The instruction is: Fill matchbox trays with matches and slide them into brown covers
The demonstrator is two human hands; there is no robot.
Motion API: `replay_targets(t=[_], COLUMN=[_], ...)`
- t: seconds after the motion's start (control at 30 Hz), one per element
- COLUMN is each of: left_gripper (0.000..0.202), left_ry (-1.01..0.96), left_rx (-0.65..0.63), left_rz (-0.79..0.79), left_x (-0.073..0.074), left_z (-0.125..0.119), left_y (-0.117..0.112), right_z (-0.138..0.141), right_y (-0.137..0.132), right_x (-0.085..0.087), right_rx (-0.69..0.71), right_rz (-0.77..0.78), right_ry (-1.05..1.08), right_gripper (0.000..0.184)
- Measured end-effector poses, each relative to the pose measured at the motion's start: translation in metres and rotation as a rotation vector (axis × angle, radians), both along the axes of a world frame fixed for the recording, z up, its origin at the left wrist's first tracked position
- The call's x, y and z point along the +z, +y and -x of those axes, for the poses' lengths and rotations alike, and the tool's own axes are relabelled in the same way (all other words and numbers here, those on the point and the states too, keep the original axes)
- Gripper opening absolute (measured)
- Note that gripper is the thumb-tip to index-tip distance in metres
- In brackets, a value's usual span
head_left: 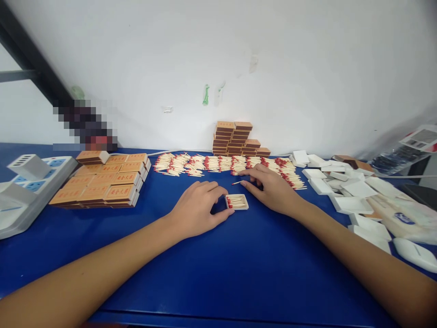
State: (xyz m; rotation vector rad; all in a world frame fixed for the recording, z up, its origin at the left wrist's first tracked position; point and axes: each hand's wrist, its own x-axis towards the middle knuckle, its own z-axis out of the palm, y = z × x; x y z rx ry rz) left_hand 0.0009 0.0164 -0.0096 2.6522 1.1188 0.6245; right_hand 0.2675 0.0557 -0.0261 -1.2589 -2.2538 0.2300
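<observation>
Blue tabletop point(218, 273), row of red-headed wooden matches point(218, 164) along the back, left hand point(198, 207), right hand point(271, 189), white rectangular cardboard tray point(241, 208) between them, left thumb and forefinger clamped on it, single match point(236, 183) at right thumb tip, cannot tell if pinched.

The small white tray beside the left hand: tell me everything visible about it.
The small white tray is rectangular, shallow, open-topped and apparently thin cardboard. It sits upright on the blue table, partly filled with matches, their red heads mostly leftward. The left hand's thumb and index finger are at its left end, the thumb apparently touching it.
</observation>
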Motion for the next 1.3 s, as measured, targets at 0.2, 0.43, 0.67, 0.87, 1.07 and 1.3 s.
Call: replay_targets(t=[0.2,0.43,0.67,0.87,1.07,1.3], left_gripper=[0.026,0.027,0.027,0.027,0.028,0.028], left_ry=[-0.004,-0.005,-0.006,-0.006,-0.007,-0.005], left_rx=[-0.004,-0.003,-0.006,-0.005,-0.009,-0.004], left_rz=[-0.003,-0.003,-0.002,0.004,-0.001,-0.008], left_x=[0.0001,-0.0002,-0.0016,-0.0015,-0.0011,-0.0023], left_z=[0.0,0.0002,0.0006,0.0,0.0007,0.0009], left_y=[0.0003,-0.0001,0.0,0.0001,-0.0003,-0.0004], right_z=[0.0011,-0.0002,0.0006,0.0016,-0.001,-0.001], right_y=[-0.0012,-0.0005,-0.0018,-0.0035,0.0006,0.0014], right_x=[0.0027,0.0024,0.0013,0.0056,0.0013,-0.0002], right_rx=[-0.002,0.004,0.05,0.066,0.056,0.062], right_rz=[0.023,0.059,0.075,0.076,0.069,0.035], right_ry=[0.026,0.053,0.062,0.075,0.066,-0.07], right_gripper=[0.018,0.016,0.021,0.023,0.018,0.014])
